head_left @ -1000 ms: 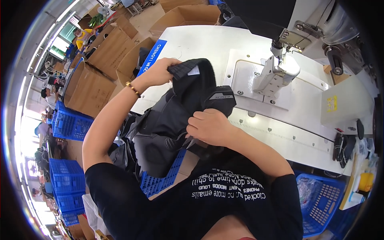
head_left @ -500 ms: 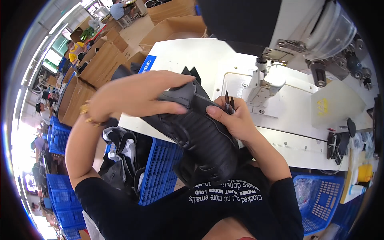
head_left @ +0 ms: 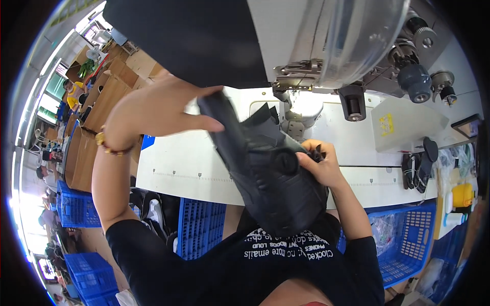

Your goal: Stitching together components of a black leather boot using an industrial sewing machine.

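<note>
Black upper (head_left: pixel 278 191), apparently, between fingers (head_left: pixel 309 164)

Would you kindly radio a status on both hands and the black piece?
Left hand against upper edge of black piece; right hand gripping its right side. Piece held over near table edge. Sewing machine just beyond.

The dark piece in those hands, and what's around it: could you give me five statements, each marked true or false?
1. The left hand and right hand both hold the black piece. True.
2. A beaded bracelet circles the right wrist. False: the beaded bracelet is on the left wrist.
3. The tabletop is black. False: it is white.
4. A blue basket shows at the lower right. True.
5. The black piece lies flat on the floor. False: it is held up.
</note>
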`<control>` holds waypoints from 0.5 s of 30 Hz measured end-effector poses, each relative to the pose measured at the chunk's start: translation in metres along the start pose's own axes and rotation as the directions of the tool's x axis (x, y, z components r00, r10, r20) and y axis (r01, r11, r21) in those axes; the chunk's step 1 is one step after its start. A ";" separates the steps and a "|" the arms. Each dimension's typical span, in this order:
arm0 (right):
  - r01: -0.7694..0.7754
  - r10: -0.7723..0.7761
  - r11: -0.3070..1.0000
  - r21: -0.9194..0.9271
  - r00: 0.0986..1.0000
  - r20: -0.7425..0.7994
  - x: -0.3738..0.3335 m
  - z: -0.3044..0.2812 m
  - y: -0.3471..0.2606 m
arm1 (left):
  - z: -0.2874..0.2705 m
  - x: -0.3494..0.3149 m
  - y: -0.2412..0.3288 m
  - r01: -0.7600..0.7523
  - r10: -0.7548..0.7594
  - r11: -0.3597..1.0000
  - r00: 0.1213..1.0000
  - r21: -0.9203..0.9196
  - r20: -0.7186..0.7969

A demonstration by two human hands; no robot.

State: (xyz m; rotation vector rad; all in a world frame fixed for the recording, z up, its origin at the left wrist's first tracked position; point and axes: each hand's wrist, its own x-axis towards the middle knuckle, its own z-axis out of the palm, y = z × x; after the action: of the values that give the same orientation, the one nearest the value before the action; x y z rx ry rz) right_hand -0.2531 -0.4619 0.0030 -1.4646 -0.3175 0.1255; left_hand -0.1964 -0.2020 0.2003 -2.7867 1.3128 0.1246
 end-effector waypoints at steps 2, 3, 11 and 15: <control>0.042 -0.042 0.998 -0.045 0.999 0.016 -0.001 -0.010 0.008 | 0.013 -0.015 -0.023 0.078 -0.106 0.964 0.990 -0.254 -0.098; 0.082 -0.079 0.992 -0.096 0.996 0.034 -0.002 -0.014 0.010 | 0.025 -0.019 -0.034 0.121 -0.231 0.857 0.959 -0.501 -0.164; 0.092 -0.025 0.847 -0.524 0.991 0.133 0.016 -0.016 0.000 | 0.155 -0.010 -0.007 0.033 -0.432 0.378 0.890 -0.925 -0.144; 0.008 0.055 0.923 -0.386 0.987 0.152 0.023 -0.001 0.000 | 0.126 -0.003 0.036 -0.176 -0.607 0.278 0.730 -0.944 -0.315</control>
State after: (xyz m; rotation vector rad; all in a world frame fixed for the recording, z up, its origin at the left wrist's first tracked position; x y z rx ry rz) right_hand -0.2308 -0.4563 0.0060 -1.8553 -0.4756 0.2099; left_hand -0.2322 -0.2114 0.0750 -4.4303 0.9518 -0.1820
